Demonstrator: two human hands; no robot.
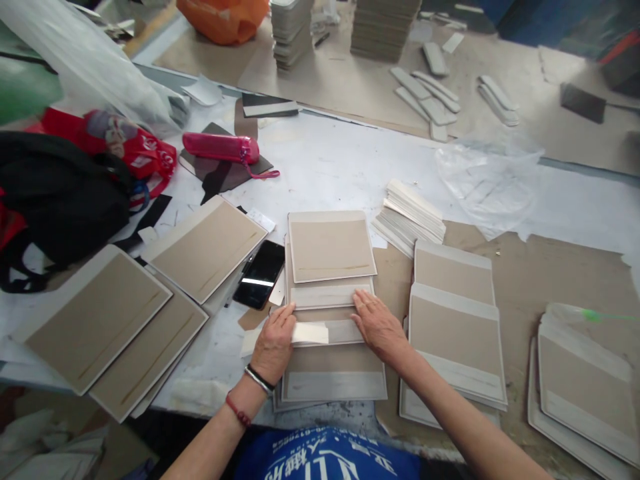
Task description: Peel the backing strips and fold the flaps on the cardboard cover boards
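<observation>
In front of me lies a column of overlapping grey-brown board panels with pale bands along their edges. My left hand is closed at the column's left side, its fingertips at the end of a pale band. Cream paper strips stick out from under this hand on both sides; the gripped part is hidden. My right hand rests on the right end of the same band, fingers stretched out and slightly apart, with nothing seen in it.
A phone lies left of the column, beside more panels. Rightward are a stack of pale strips and other panel piles. A pink pouch, a black bag and clear plastic lie farther off.
</observation>
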